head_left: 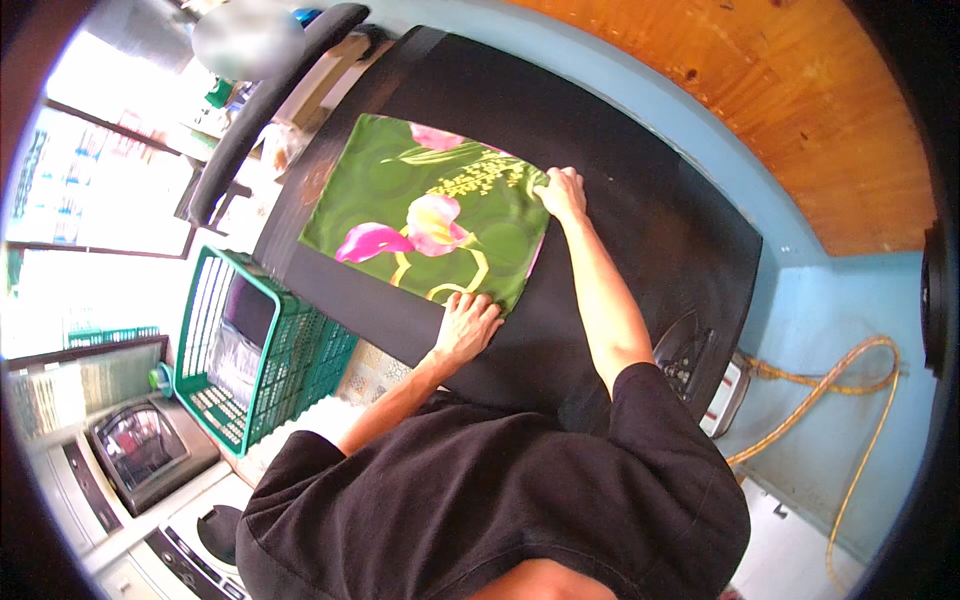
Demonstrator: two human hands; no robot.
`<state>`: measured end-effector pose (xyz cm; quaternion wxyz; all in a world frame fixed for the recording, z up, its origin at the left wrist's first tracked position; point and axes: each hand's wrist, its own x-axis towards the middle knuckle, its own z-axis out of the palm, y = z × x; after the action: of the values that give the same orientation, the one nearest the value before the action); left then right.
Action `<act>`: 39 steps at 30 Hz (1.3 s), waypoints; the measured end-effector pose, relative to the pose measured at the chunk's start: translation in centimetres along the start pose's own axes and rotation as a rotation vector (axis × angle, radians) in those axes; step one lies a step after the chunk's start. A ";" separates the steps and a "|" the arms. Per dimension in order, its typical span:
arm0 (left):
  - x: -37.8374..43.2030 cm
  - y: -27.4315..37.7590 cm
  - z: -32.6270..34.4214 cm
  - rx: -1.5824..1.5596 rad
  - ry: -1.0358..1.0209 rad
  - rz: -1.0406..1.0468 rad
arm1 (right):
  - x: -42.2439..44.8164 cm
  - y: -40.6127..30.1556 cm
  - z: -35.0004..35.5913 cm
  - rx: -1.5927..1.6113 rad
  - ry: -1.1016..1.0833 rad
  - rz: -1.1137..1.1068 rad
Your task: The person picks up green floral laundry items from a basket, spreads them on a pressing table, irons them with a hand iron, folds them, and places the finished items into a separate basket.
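A folded green cloth with pink and yellow flower print (442, 206) lies flat on a black padded ironing table (630, 232). At the cloth's right corner, my right hand (564, 195) grips the edge with curled fingers. My left hand (470, 324) holds the near corner, its fingertips over the edge and its palm low to the table. The cloth hides the undersides of my fingers. By my right elbow sits what looks like a clothes iron (684, 356), dark and partly hidden by my sleeve.
A green plastic basket (274, 352) with items in plastic stands left of the table. Washing machines (199, 547) line the lower left. A long black padded bar (277, 112) runs along the upper left. A yellow hose (832, 390) hangs on the blue wall (825, 300) at right.
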<state>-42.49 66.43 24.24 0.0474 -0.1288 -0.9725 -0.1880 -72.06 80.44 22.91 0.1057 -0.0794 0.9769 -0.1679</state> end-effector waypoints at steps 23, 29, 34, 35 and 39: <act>-0.4 -3.3 -5.4 -1.481 0.073 -0.752 | -17.1 11.1 -14.5 1.116 -0.312 -0.035; 5.5 -7.8 -2.7 -1.334 0.263 -0.871 | -5.1 10.3 -7.0 0.693 -0.170 0.068; 6.1 -9.3 -0.6 -0.757 0.415 -0.840 | -3.0 10.0 -2.3 0.333 0.157 0.101; 6.3 -9.5 -0.7 -0.549 0.431 -0.766 | -3.2 9.8 -2.2 0.279 0.207 0.165; 6.5 -8.2 -1.7 -0.506 0.413 -0.738 | -7.9 11.5 -6.4 0.536 0.272 0.074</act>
<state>-50.88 60.00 23.84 0.1365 0.2568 -0.8475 -0.4441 -67.35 94.67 26.22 -0.0027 0.0100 0.9052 -0.4248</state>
